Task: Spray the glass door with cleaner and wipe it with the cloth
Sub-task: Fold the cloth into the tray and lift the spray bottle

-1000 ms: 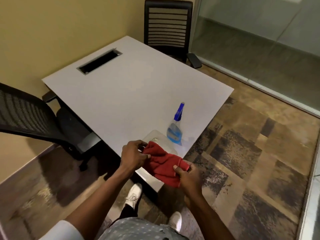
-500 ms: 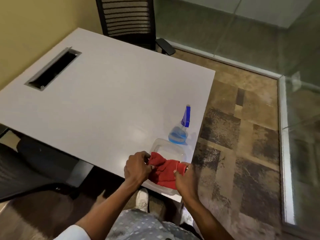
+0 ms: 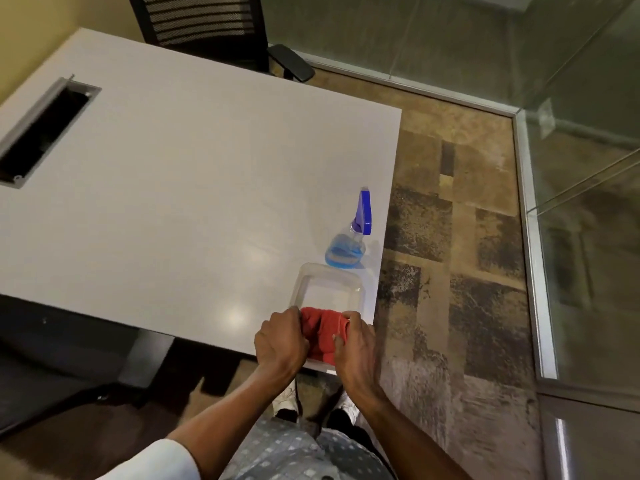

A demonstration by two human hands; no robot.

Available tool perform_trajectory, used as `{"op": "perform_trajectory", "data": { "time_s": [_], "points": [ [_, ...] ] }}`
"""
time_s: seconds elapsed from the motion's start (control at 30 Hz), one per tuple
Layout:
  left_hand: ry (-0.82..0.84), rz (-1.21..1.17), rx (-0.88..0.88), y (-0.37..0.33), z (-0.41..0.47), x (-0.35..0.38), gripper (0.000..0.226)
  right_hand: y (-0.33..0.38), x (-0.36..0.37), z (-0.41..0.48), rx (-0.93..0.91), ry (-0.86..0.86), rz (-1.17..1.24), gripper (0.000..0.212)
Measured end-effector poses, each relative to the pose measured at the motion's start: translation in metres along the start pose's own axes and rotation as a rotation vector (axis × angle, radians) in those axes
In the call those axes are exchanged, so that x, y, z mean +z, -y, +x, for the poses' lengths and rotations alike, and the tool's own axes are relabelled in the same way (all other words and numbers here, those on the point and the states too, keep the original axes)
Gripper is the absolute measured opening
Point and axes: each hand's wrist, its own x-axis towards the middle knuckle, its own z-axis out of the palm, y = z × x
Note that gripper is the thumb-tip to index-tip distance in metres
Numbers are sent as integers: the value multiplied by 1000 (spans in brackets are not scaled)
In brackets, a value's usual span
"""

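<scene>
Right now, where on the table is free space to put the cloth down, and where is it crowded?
Free: the wide white table between the cable slot and the spray bottle. Crowded: the near right corner, where the clear container, the bottle and both hands (left hand, right hand) holding the red cloth are.

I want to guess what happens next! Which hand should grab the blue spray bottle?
Probably the right hand. The spray bottle stands near the table's right edge, beyond that hand. The left hand could hold the red cloth, which both hands grip now.
</scene>
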Motion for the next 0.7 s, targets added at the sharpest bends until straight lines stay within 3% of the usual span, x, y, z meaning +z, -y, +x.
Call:
{"op": "perform_trajectory", "data": {
  "time_s": [0.17, 0.37, 0.53, 0.7],
  "points": [
    [2, 138, 82, 1, 1, -1, 20, -3, 8, -8, -135, 14, -266, 70],
    [-31, 331, 178, 1, -8, -8, 20, -16, 12, -15, -284, -95, -406, 40],
    [-54, 279, 147, 10, -7, -8, 33, -13, -4, -5, -228, -218, -126, 22],
    [-41, 205, 59, 18, -3, -6, 50, 11, -41, 41, -31, -282, 284, 47]
  ]
}}
